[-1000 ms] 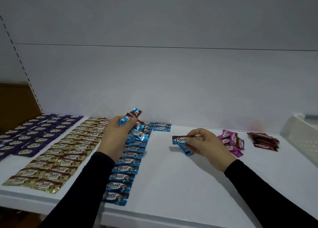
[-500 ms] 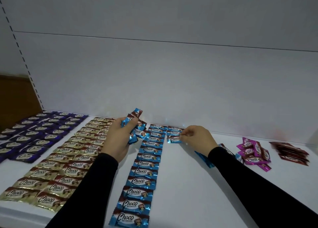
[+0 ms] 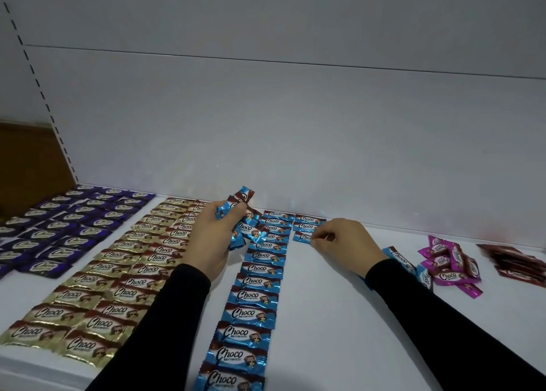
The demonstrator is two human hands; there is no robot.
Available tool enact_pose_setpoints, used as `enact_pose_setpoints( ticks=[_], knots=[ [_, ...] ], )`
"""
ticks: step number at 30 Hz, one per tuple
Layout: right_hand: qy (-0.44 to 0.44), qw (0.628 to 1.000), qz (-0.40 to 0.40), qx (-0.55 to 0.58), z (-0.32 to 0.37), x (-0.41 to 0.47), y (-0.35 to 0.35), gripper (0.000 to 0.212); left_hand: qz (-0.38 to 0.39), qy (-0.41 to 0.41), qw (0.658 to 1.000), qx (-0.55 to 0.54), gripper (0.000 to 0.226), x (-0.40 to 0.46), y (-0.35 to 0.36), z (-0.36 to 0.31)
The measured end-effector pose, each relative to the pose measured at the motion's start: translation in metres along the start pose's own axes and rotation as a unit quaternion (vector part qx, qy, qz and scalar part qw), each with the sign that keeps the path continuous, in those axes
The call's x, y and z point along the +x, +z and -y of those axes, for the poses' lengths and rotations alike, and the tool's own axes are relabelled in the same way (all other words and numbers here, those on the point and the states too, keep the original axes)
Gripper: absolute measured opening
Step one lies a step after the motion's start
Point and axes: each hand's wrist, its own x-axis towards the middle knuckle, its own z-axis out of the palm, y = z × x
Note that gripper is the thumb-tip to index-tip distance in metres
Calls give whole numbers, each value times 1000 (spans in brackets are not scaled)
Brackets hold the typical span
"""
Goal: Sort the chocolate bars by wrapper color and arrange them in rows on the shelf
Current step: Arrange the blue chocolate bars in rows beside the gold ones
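The person is laying out small chocolate bars in shiny foil wrappers on the flat white shelf [image 3: 339, 316]. The left hand [image 3: 211, 243] is clamped around a bunch of blue-wrapped bars [image 3: 240, 213], held up just off the shelf. It is probably acting as a store, so the other hand can take bars one at a time. How many bars are in the bunch is hard to tell.

The right hand [image 3: 342, 244] is pinching the near end of one blue-wrapped bar [image 3: 302, 237] with curled fingertips, pressing it flat onto the shelf. This bar is going third in a new short blue row [image 3: 307, 226], so it seems it is being lined up under the two bars behind it.

Between the two hands is lying the long blue row [image 3: 254, 296], about thirteen bars from front to back. Left of the left hand are lying two rows of gold-wrapped bars [image 3: 118, 272], and further left the purple-wrapped bars [image 3: 68, 222] in rows too; those are too many to count surely. Just right of the right wrist are lying about two loose blue bars [image 3: 399, 257]. Past them are sitting a pile of pink-wrapped bars [image 3: 449, 265] and a pile of dark red-wrapped bars [image 3: 517, 263], not yet put into rows.
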Motion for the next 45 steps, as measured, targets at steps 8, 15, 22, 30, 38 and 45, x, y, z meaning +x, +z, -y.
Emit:
enact_pose_setpoints(
  ticks=[8,15,22,30,38,45],
  knots=[
    [-24,999,-10,-34,2,4,0,17,23,1,999,25,19,-5,6,5],
    [-20,998,-7,-56,4,5,1,19,31,-4,999,44,14,-7,9,6],
    [-15,985,-35,170,36,-11,-3,17,45,-10,998,35,20,-10,12,7],
    [38,927,67,368,74,-28,12,36,37,32,998,25,24,-15,16,12],
    [42,928,56,365,53,-26,-8,13,-8,36,999,-5,20,-13,12,5],
    [53,987,-17,149,5,-17,-19,4,-52,44,998,8,24,-9,11,4]
  ],
)
